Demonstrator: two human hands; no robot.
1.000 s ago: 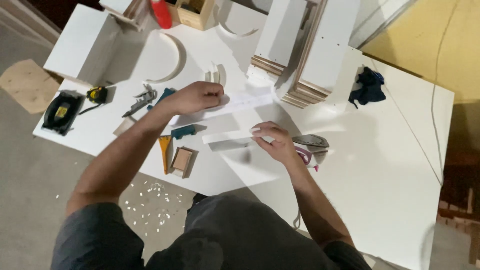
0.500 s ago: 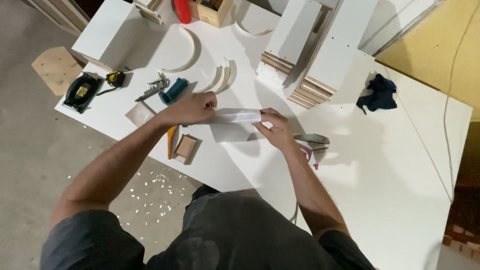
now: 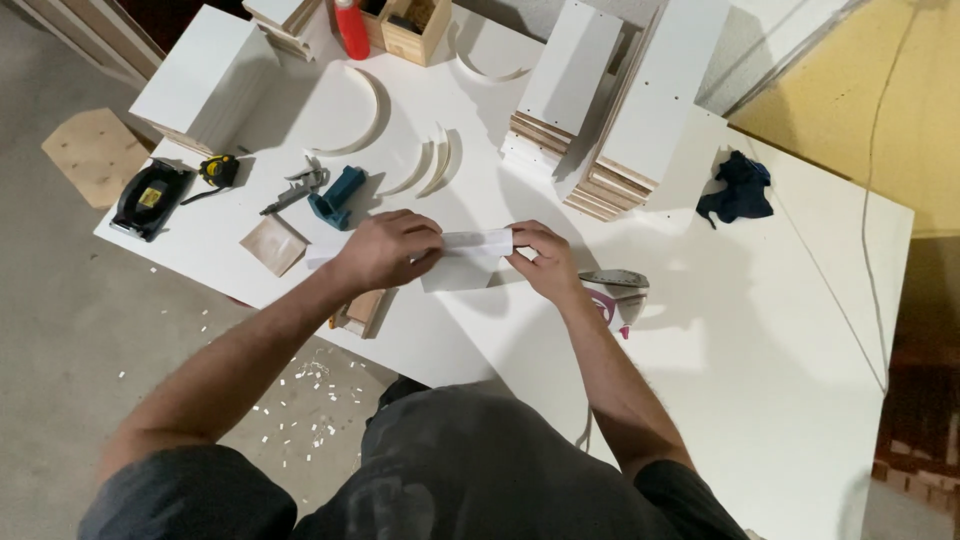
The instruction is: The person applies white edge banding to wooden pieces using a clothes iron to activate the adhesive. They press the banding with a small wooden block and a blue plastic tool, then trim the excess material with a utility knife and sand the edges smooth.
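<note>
Work on the white table (image 3: 800,380) looks to be in its middle stage, as far as one can judge. The left hand (image 3: 385,250) lies flat, palm down, fingers together, and presses on the left part of a narrow white strip (image 3: 478,240), which stands on its edge in the centre of the table. The right hand (image 3: 543,262) is closed on the right end of this strip, pinching it between thumb and fingers. Under the strip there is a pale flat piece (image 3: 455,272); whether the strip is already fixed somewhere cannot be told.

From the left side, a black power tool (image 3: 148,196) lies at the table edge, then a yellow tape measure (image 3: 218,170), a square of sandpaper (image 3: 273,244), a metal clamp (image 3: 295,188) and a blue tool (image 3: 335,195). A small wooden block (image 3: 362,310) sits just under the left wrist. Behind the hands several curved white pieces (image 3: 432,165) lie loose, so it seems more parts wait for the same handling. Two stacks of white boards (image 3: 625,120) stand further back, near the strip but not touching it. Just beside the right hand an iron (image 3: 615,290) rests on the table, close enough to hinder the wrist. A dark blue cloth (image 3: 738,188) lies well apart on the right.
</note>
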